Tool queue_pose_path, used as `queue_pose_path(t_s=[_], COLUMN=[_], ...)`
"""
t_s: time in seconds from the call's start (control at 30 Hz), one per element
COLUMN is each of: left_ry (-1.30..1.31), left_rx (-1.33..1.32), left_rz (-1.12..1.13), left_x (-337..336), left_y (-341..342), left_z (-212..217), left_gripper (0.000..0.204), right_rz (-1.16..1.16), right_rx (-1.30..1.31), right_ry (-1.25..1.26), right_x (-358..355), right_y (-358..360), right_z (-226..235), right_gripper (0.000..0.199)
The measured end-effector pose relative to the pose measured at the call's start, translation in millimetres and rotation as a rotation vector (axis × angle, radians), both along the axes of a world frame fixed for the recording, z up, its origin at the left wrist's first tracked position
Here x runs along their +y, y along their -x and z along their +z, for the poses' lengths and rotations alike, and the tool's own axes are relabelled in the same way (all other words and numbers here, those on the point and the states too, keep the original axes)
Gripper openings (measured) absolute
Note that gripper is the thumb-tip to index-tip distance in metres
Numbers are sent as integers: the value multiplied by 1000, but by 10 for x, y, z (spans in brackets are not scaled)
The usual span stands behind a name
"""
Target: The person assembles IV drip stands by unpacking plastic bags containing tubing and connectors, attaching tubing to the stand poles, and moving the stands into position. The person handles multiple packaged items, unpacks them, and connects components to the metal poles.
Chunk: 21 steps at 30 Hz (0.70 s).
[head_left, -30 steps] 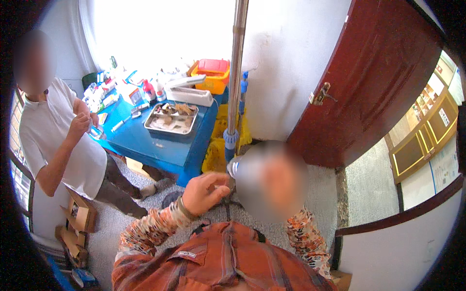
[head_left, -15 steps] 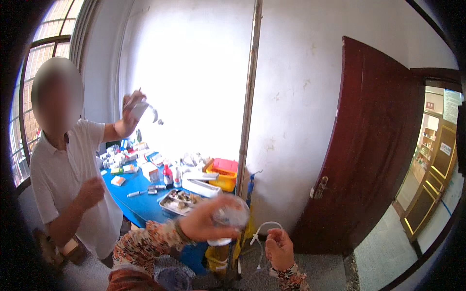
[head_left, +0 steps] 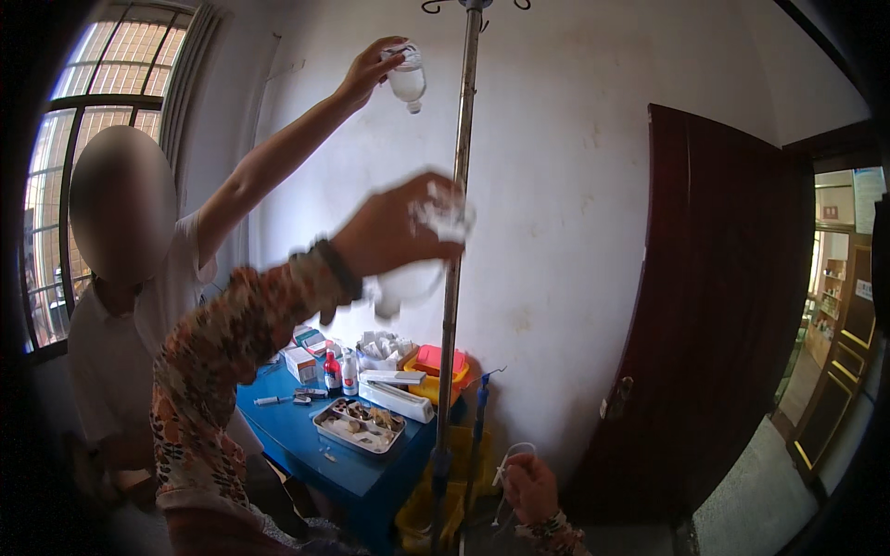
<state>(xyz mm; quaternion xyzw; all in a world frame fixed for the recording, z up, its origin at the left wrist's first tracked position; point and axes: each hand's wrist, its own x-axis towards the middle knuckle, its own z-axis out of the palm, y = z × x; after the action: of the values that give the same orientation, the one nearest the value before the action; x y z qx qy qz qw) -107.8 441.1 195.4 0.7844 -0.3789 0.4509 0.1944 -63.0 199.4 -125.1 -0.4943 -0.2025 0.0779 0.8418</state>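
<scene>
My left hand [head_left: 394,222], in a floral sleeve, is raised in front of the metal drip stand pole [head_left: 465,139]. Its fingers are wrapped round a clear infusion bottle [head_left: 414,285], blurred by motion, whose lower end tilts down to the left. Low on the right, my right hand [head_left: 532,489] is closed on thin clear infusion tubing [head_left: 506,456] with a white fitting; a loop rises above the fingers and a length hangs beneath. Higher up, a co-worker's hand [head_left: 375,60] holds another clear bottle [head_left: 407,83] neck down, left of the pole.
Hooks top the pole. A blue table [head_left: 348,473] carries a metal tray [head_left: 389,443], a syringe [head_left: 271,400], boxes, small bottles and a yellow bin with a red lid [head_left: 441,361]. The co-worker [head_left: 111,371] stands left. A dark red door [head_left: 723,306] stands open at right.
My left hand has risen with its bottle, from above the table to beside the pole. The co-worker's arm has stretched up and right with the other bottle. The view has tilted upward.
</scene>
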Motion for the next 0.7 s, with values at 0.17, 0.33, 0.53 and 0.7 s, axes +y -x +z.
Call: queue_pose_path(t_s=[0.17,0.33,0.53,0.7], left_ry=[77,450,262,106], left_rx=[-739,-295,-719,-928], left_rz=[101,-389,316,448], left_x=[163,181,60,270], left_y=[-703,-232,-457,-935], left_z=[1022,1807,2182,2788], left_gripper=[52,47,52,49], right_rz=[-211,-93,-138,-298], right_rx=[-51,-74,-11,-8], right_ry=[173,127,102,227], right_x=[-165,78,99,144], right_y=[-199,-427,-634,-809], right_z=[27,80,321,524], right_gripper=[9,8,10,13])
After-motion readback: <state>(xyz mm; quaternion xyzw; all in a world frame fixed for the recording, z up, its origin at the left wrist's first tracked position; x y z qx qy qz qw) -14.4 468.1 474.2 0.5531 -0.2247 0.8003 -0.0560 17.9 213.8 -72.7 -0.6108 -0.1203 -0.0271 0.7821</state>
